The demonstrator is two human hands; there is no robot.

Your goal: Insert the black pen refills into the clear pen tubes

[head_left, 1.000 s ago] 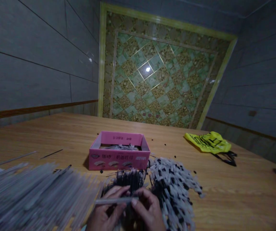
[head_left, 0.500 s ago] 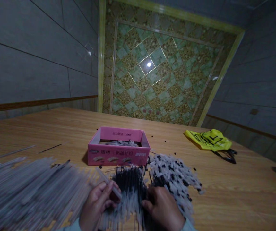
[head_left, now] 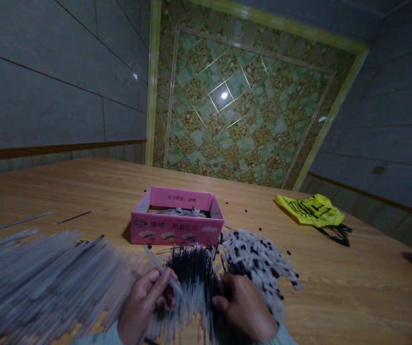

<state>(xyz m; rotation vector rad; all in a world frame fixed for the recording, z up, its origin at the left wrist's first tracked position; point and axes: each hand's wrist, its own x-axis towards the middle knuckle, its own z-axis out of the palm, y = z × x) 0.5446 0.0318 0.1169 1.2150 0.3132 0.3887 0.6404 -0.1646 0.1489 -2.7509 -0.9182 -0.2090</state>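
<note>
My left hand (head_left: 139, 302) is closed, pinching a translucent plastic tube (head_left: 157, 263) between thumb and fingers. The tube slants up and to the left. Between my hands lies a heap of thin, black-ended translucent sticks (head_left: 193, 275). My right hand (head_left: 245, 306) rests at this heap's right edge with its fingers curled in. What those fingers grip, if anything, is hidden. Just beyond my right hand spreads a pile of short white and black pieces (head_left: 259, 256). Left of my left hand lies a wide heap of long translucent tubes (head_left: 48, 282).
A pink open-topped box (head_left: 177, 234) with pale pieces inside stands behind the black-ended heap. A yellow bag (head_left: 308, 210) with black straps lies at the right of the wooden table (head_left: 353, 282). One thin dark stick (head_left: 73, 218) lies at the left. Small black bits are scattered about.
The view has shifted slightly. My left hand still holds the tube at nearly the same slant, and my right hand remains curled at the heap's edge.
</note>
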